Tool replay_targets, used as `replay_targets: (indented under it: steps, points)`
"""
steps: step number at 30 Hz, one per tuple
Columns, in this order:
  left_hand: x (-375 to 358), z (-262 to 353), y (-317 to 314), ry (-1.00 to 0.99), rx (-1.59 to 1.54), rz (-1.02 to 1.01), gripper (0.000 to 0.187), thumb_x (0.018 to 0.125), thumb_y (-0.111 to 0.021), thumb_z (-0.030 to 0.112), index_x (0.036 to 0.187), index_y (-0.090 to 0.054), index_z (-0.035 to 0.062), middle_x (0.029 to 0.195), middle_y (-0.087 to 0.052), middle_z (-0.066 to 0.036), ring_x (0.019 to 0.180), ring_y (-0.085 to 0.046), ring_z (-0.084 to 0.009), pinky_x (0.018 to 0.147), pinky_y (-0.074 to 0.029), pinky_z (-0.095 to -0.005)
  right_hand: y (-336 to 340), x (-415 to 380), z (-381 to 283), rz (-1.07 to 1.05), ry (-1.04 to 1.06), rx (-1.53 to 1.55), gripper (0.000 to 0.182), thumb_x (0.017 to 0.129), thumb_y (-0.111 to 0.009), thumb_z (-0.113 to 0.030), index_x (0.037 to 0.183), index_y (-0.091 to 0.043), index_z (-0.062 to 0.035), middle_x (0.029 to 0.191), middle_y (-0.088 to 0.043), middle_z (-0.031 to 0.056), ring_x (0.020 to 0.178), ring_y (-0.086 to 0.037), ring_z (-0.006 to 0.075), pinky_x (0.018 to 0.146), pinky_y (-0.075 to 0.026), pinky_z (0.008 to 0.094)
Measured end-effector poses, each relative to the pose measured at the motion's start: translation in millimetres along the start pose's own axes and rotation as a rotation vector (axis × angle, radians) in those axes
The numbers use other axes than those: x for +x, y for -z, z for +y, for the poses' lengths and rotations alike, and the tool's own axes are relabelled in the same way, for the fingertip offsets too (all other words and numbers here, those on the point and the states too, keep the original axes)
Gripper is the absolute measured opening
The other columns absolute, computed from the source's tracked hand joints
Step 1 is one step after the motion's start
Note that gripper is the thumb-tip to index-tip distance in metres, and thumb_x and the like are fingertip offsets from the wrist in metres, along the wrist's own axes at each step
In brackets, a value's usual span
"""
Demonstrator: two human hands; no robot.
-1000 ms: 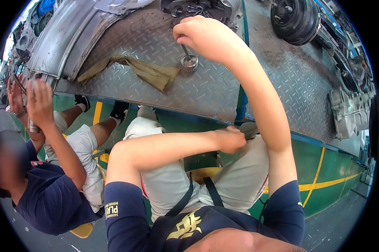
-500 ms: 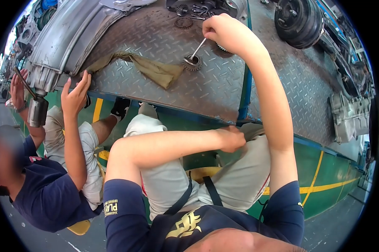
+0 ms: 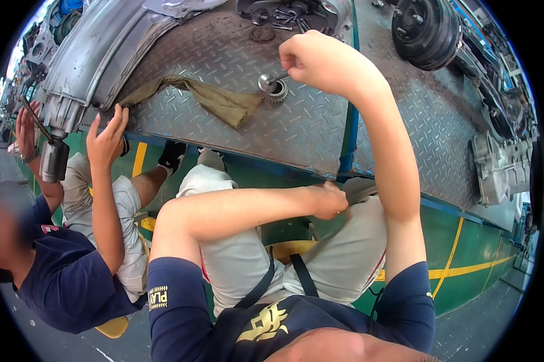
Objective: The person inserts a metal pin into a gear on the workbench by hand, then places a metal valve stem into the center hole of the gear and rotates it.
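My right hand [image 3: 303, 59] is closed round the thin stem of a metal valve-like part [image 3: 268, 82], whose round head faces left. That head is just above the upper left edge of a small toothed gear ring [image 3: 276, 92] lying on the steel plate bench [image 3: 224, 145]. My left hand [image 3: 330, 201] rests at my knee with its fingers curled; what it holds, if anything, is hidden. A crumpled olive cloth [image 3: 227, 104] lies left of the gear.
A large metal housing [image 3: 88, 57] covers the bench's left side, with a seated co-worker [image 3: 67, 265] beside it. Bolts and gears [image 3: 293, 17] lie at the back. A black drum [image 3: 426, 30] and an engine casing [image 3: 498, 169] are at the right.
My right hand has moved slightly left and down, and the metal part has lifted off the gear and tipped, its round head now showing. My left hand has barely shifted.
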State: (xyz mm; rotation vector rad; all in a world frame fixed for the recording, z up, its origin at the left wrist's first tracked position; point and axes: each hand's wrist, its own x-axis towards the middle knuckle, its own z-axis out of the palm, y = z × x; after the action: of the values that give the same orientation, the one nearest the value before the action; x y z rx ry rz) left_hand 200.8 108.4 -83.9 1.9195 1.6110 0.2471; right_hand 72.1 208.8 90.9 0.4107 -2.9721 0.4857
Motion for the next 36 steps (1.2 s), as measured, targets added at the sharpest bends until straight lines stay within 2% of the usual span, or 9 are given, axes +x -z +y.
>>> replay_targets:
  steps: [7, 11, 19, 23, 25, 28, 31, 32, 36]
  points:
    - [-0.1, -2.6, 0.5, -0.002, 0.027, -0.039, 0.02, 0.076, -0.064, 0.016, 0.083, -0.073, -0.0002, 0.08, -0.071, -0.018, 0.077, -0.07, -0.0364, 0.067, -0.056, -0.0452, -0.8, -0.1, -26.7, -0.069, 0.028, -0.046, 0.009, 0.076, -0.064, -0.006, 0.082, -0.068, -0.0023, 0.076, -0.068, 0.0153, 0.075, -0.067, 0.0317, 0.07, -0.052, 0.04]
    - [-0.2, -4.0, -2.6, -0.017, 0.057, -0.035, 0.02, 0.076, -0.064, 0.016, 0.083, -0.073, -0.0001, 0.08, -0.071, -0.017, 0.077, -0.07, -0.0361, 0.065, -0.056, -0.045, -6.2, 4.0, -27.9, -0.004, 0.133, 0.02, 0.011, 0.081, -0.067, -0.012, 0.083, -0.068, -0.0017, 0.075, -0.067, 0.0161, 0.077, -0.066, 0.0338, 0.071, -0.052, 0.0413]
    - [-2.4, -1.0, -0.1, 0.031, -0.014, -0.072, 0.021, 0.077, -0.062, 0.012, 0.088, -0.073, -0.0027, 0.088, -0.071, -0.02, 0.084, -0.069, -0.0402, 0.072, -0.056, -0.0476, -34.5, 28.3, -13.2, 0.206, 0.248, 0.119, 0.017, 0.088, -0.065, -0.018, 0.09, -0.067, -0.0007, 0.083, -0.067, 0.0167, 0.084, -0.065, 0.0353, 0.075, -0.052, 0.0421]
    - [-2.6, -0.8, 5.4, 0.035, -0.017, -0.113, 0.025, 0.079, -0.061, 0.008, 0.098, -0.074, -0.0001, 0.101, -0.071, -0.019, 0.096, -0.068, -0.04, 0.077, -0.056, -0.0472, -45.1, 37.4, -2.4, 0.203, 0.208, 0.191, 0.017, 0.089, -0.064, -0.016, 0.095, -0.067, -0.0006, 0.082, -0.068, 0.0169, 0.081, -0.066, 0.0357, 0.074, -0.052, 0.0404]
    - [-3.6, -1.4, 5.2, 0.027, -0.009, -0.089, 0.023, 0.08, -0.061, 0.012, 0.094, -0.073, -0.0024, 0.098, -0.071, -0.021, 0.093, -0.068, -0.0401, 0.078, -0.056, -0.0465, -49.1, 39.3, 3.8, 0.201, 0.172, 0.234, 0.016, 0.09, -0.064, -0.015, 0.097, -0.066, -0.0006, 0.081, -0.068, 0.0171, 0.079, -0.066, 0.0357, 0.073, -0.053, 0.0392]
    - [-2.7, -2.0, 4.4, 0.023, -0.006, -0.093, 0.024, 0.081, -0.06, 0.013, 0.094, -0.072, -0.0031, 0.098, -0.07, -0.022, 0.094, -0.068, -0.0397, 0.079, -0.056, -0.0457, -49.2, 41.0, 12.0, 0.253, 0.228, 0.244, 0.014, 0.091, -0.063, -0.013, 0.098, -0.065, -0.0008, 0.075, -0.068, 0.0145, 0.07, -0.067, 0.03, 0.067, -0.053, 0.0364]
    - [-2.2, -2.5, 2.8, 0.023, -0.013, -0.1, 0.026, 0.082, -0.06, 0.014, 0.098, -0.071, -0.0026, 0.1, -0.07, -0.021, 0.097, -0.068, -0.0389, 0.08, -0.056, -0.0452, -39.2, 38.6, 14.2, 0.139, 0.108, 0.352, 0.013, 0.091, -0.062, -0.012, 0.099, -0.065, -0.0019, 0.071, -0.067, 0.0099, 0.064, -0.066, 0.0203, 0.062, -0.052, 0.0326]
    - [-2.1, -2.9, 2.7, 0.022, -0.016, -0.099, 0.026, 0.082, -0.06, 0.014, 0.099, -0.071, -0.0025, 0.101, -0.07, -0.021, 0.097, -0.068, -0.0387, 0.081, -0.056, -0.0451, -37.1, 37.5, 15.8, 0.134, 0.099, 0.361, 0.012, 0.093, -0.062, -0.012, 0.097, -0.063, -0.0009, 0.068, -0.066, 0.0069, 0.062, -0.064, 0.0138, 0.059, -0.051, 0.0296]
    - [-1.7, 0.3, 10.8, 0.055, -0.046, -0.173, 0.028, 0.083, -0.06, 0.01, 0.107, -0.071, -0.0009, 0.113, -0.067, -0.02, 0.104, -0.065, -0.0394, 0.083, -0.055, -0.0454, -26.9, 33.9, 22.2, 0.03, -0.023, 0.457, 0.014, 0.094, -0.061, -0.011, 0.09, -0.06, 0.002, 0.068, -0.067, 0.0068, 0.062, -0.064, 0.0113, 0.057, -0.051, 0.0255]
